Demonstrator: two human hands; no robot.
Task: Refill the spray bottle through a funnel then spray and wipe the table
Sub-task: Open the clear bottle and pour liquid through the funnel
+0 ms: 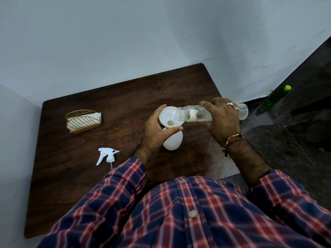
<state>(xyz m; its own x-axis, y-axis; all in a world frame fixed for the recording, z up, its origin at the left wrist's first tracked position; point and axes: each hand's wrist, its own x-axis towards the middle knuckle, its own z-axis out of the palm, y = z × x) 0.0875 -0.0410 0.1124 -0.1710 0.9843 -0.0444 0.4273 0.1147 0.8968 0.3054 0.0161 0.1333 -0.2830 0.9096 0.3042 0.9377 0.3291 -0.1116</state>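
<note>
A white spray bottle body stands on the dark wooden table with a white funnel seated in its neck. My left hand grips the funnel's rim and stem. My right hand holds a clear plastic bottle tipped nearly level, its open mouth over the funnel bowl. The white trigger spray head lies on the table to the left, detached.
A gold wire holder with white napkins sits at the table's back left. A green bottle with a yellow-green cap stands on the dark floor at right. Pale walls close the table's back and left sides.
</note>
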